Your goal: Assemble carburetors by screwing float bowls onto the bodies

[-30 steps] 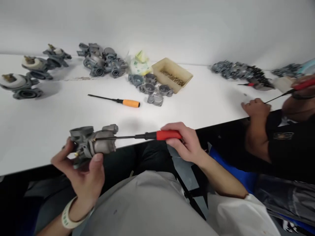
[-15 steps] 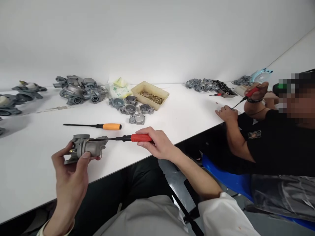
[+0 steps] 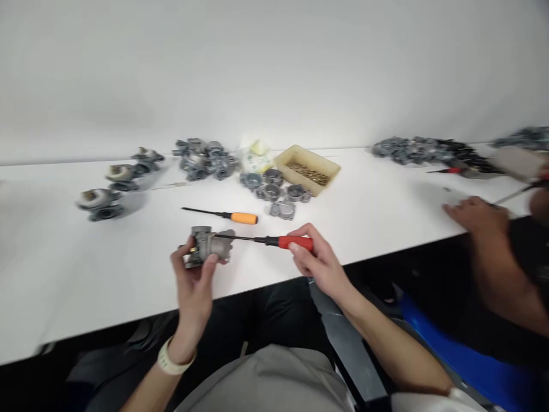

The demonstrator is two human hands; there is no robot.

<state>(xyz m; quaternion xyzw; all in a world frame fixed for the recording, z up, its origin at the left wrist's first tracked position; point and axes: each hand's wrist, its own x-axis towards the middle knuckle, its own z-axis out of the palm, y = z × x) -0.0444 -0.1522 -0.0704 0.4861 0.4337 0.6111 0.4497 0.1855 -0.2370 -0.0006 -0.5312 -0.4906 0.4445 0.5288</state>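
Note:
My left hand (image 3: 195, 286) grips a grey metal carburetor (image 3: 219, 247) by its left side and underside, above the front part of the white table. A red-handled screwdriver (image 3: 295, 242) is held in my right hand (image 3: 323, 260), its shaft lying level and pointing left. The tip meets the upper part of the carburetor, where a small brass-coloured spot shows. Behind the carburetor, a screwdriver with an orange handle (image 3: 243, 218) rests on the table.
Several round metal covers (image 3: 283, 210) lie before a cream tray (image 3: 332, 167) of small brass parts. Carburetors stand behind (image 3: 197, 166) and at left (image 3: 96, 200). Dark parts (image 3: 463, 154) are heaped at right, near another person's hand (image 3: 476, 213).
The camera view has swung left, so everything sits further right in the picture. More carburetors show at left. Both my hands keep their holds, with the screwdriver tip still on the carburetor.

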